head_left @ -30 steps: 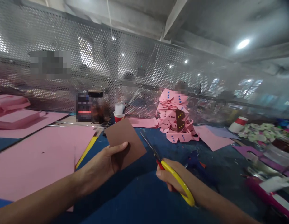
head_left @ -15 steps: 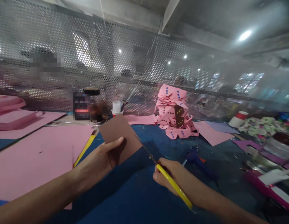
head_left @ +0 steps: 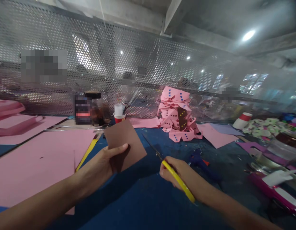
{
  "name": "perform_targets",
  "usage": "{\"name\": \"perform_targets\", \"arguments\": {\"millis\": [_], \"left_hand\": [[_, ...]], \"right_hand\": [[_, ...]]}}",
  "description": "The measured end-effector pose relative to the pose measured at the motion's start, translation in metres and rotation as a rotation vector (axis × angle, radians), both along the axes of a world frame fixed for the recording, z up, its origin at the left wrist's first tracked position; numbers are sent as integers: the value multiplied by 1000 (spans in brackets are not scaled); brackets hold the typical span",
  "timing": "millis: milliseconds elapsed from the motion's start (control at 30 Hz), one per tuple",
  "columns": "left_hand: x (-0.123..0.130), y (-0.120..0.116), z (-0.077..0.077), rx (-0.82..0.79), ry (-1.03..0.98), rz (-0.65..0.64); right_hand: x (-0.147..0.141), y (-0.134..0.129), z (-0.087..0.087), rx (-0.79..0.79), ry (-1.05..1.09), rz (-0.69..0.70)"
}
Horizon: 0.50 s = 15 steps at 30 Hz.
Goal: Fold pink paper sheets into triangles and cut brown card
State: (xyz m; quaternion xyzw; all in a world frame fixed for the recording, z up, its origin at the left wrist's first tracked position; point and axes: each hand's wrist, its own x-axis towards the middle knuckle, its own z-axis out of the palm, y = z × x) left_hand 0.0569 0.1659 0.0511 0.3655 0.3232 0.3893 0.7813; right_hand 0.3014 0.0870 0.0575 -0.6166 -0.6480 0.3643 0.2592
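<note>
Brown card (head_left: 125, 143) is pinched at its lower edge by the left hand (head_left: 103, 166), thumb on the near face and fingers hidden behind, so that the sheet is held tilted above the blue table (head_left: 143, 204). Yellow-handled scissors (head_left: 170, 172) are gripped in the closed right hand (head_left: 179, 174), their thin blades pointing toward 11 o'clock and ending just beside the card's right edge; whether metal already meets card cannot be told, nor how far the blades are parted. The step in hand is judged to be the lining-up of a cut, with no cut yet visible in the sheet. The next move would call for the card's edge to be fed between the blades and held steady while they are closed. At 9 o'clock large pink sheets (head_left: 40, 159) are spread flat. At 12 o'clock a pile of pink cut-outs (head_left: 178, 119) is stacked before the perforated metal screen (head_left: 66, 64), with a red cup (head_left: 119, 117) to its left.
</note>
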Motion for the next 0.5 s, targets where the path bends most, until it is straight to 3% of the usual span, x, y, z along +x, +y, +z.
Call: {"name": "perform_targets", "arguments": {"millis": [67,200,267,400,500], "left_hand": [[-2,-5,-1,7,101,-129],[-3,-17,0,75,213,-567],[-3,-21,2,125,233,-685],[-2,-22,6,134,262,-731],[-1,-19,4,135,269,-668]], "right_hand": [[1,3,1,-16,92,-23],[0,8,3,11,260,-74],[-1,8,2,40,316,-64],[-3,7,2,46,291,-82],[-5,7,4,45,288,-113]]}}
